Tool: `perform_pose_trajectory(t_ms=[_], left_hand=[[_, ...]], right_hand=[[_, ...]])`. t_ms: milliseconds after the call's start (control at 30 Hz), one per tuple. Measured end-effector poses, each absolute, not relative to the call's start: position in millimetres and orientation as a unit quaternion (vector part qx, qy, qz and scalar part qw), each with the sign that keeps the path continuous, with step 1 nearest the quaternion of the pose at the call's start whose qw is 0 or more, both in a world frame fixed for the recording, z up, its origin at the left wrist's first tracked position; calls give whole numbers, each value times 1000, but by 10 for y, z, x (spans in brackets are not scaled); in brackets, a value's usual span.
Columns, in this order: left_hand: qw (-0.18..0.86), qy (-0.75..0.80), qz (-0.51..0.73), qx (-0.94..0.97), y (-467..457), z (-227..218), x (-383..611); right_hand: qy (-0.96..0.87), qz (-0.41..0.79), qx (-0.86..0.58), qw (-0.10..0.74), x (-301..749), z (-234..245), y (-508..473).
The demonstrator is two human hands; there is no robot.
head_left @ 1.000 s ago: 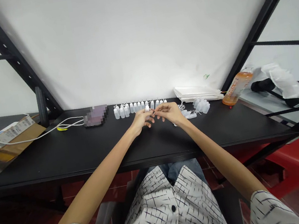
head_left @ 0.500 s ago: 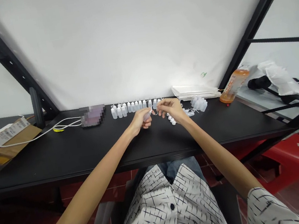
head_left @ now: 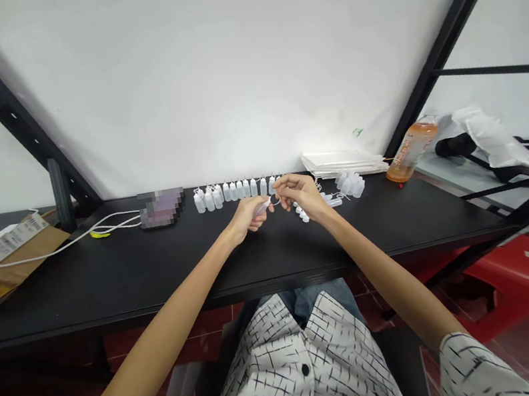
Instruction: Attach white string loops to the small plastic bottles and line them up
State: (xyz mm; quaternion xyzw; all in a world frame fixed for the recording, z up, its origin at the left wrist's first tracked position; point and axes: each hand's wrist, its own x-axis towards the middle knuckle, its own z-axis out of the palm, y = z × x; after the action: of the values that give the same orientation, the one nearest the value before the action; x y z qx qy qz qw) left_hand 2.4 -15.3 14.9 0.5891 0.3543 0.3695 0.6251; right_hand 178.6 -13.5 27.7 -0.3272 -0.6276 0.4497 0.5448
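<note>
The hands have barely shifted: the left hand pinches a small plastic bottle, the right hand apparently a thin loop, though it's too small to be sure.

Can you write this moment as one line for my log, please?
left hand: holds small white plastic bottle | right hand: reaches thin white loop | nearby: row of white bottles on black table

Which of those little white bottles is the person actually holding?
The small plastic bottle in the left hand: it is tilted and held up off the table, while the other bottles stand upright in a row on the tabletop.
</note>
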Motion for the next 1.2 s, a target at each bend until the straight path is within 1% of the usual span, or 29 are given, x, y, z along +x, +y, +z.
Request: perform_pose_trajectory(t_ms=[433,1200], left_hand=[[609,380,357,598,-206,211,37],[587,396,362,607,-188,166,35]], right_hand=[[-641,443,-322,538,1795,266,-130],[-649,426,-326,540,1773,278,-161]])
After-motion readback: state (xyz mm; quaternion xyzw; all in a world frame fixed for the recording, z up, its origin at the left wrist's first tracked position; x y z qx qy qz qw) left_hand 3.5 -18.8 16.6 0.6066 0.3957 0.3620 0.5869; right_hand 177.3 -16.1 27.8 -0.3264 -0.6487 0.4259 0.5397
